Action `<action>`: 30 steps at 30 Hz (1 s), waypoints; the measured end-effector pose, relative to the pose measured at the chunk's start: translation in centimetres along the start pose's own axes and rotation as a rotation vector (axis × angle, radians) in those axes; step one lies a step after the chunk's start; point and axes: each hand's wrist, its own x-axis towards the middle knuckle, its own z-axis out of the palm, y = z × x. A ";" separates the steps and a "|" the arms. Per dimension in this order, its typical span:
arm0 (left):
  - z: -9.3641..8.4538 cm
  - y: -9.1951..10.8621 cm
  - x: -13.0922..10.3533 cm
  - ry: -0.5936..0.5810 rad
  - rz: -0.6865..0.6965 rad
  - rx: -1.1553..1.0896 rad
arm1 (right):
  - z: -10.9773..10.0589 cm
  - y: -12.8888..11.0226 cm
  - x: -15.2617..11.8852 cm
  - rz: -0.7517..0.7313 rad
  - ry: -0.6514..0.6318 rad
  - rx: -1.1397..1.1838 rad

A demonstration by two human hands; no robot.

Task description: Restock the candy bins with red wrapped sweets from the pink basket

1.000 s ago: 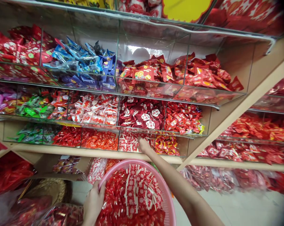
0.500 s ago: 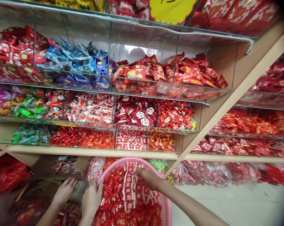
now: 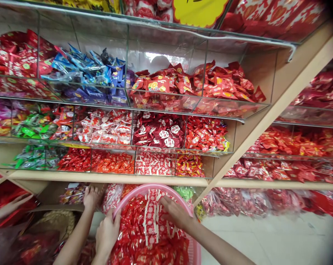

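Note:
A pink plastic basket [image 3: 195, 235] holds red wrapped candies [image 3: 133, 213] and a layer of red-and-white wrapped candies [image 3: 152, 217]. My left hand [image 3: 108, 232] is closed round the basket's left rim, thumb on the inner side. From the right, my right hand [image 3: 174, 211] reaches into the basket; its fingers stretch over the red-and-white packets and touch them, with the fingertips partly hidden.
Another person's hand [image 3: 90, 197] touches the edge of a cardboard box left of the basket. Another forearm [image 3: 10, 209] reaches in at far left. Clear candy bins [image 3: 161, 105] rise in front; a slanted wooden post [image 3: 254, 125] and bagged candies [image 3: 238, 202] are on the right.
The other person's hand has moved up and right to the box, and another forearm has come in at far left. My left hand stays on the rim; my right hand barely moves.

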 end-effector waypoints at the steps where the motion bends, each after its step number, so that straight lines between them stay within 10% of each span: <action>1: 0.0 0.0 0.0 0.003 0.003 -0.003 | -0.1 -0.1 -0.1 0.000 0.016 0.012; 19: -0.4 0.1 -0.2 -0.026 -0.028 -0.020 | 5.9 -4.7 1.2 -0.158 0.126 -0.252; 30: -0.1 0.2 0.1 -0.025 -0.037 -0.040 | -1.0 -2.8 5.5 -0.066 0.290 0.019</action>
